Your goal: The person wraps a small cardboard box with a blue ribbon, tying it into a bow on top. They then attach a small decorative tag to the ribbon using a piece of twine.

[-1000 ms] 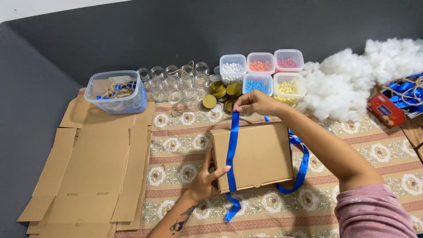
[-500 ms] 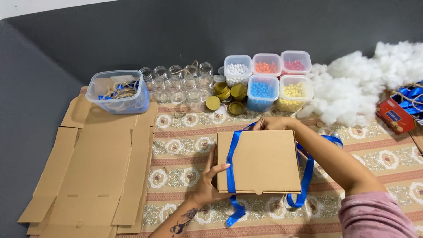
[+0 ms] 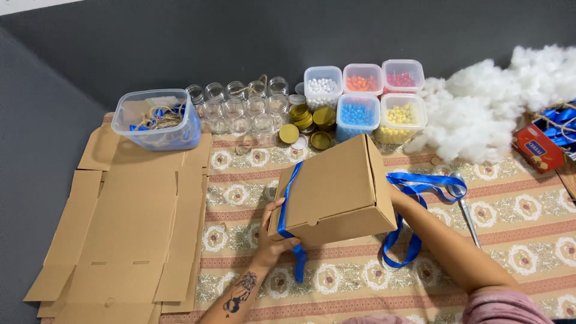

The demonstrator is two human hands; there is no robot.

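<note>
Surface: patterned cloth (image 3: 516,222) in beige and red stripes covers the desk, with dark grey beyond it.
Left hand: the left hand (image 3: 273,237) comes up from the lower edge, forearm tattooed, and clasps the near left corner of the cardboard box (image 3: 333,189); its thumb lies on the box's top face, the fingers (image 3: 288,242) curl under the corner, pinning the ribbon there.
Right hand: the right hand is hidden behind the box's right side; only the forearm (image 3: 444,246) and a pink sleeve show, so I cannot tell how its fingers stand.
Box: closed and tilted, far edge raised, held between both hands above the cloth.
Ribbon: blue ribbon (image 3: 414,192) runs over the box's left end, hangs just below the left fingers, and loops loose on the cloth right of the box.
Left of the fingers: flattened cardboard sheets (image 3: 120,234), and past them a clear tub (image 3: 157,120) holding twine and ribbon.
Beyond the box: small glass jars (image 3: 240,105), gold lids (image 3: 306,120), and five tubs of coloured beads (image 3: 372,96).
Right side: white stuffing (image 3: 498,108), a red carton (image 3: 538,149), and scissors (image 3: 465,201) just beside the ribbon loop.
</note>
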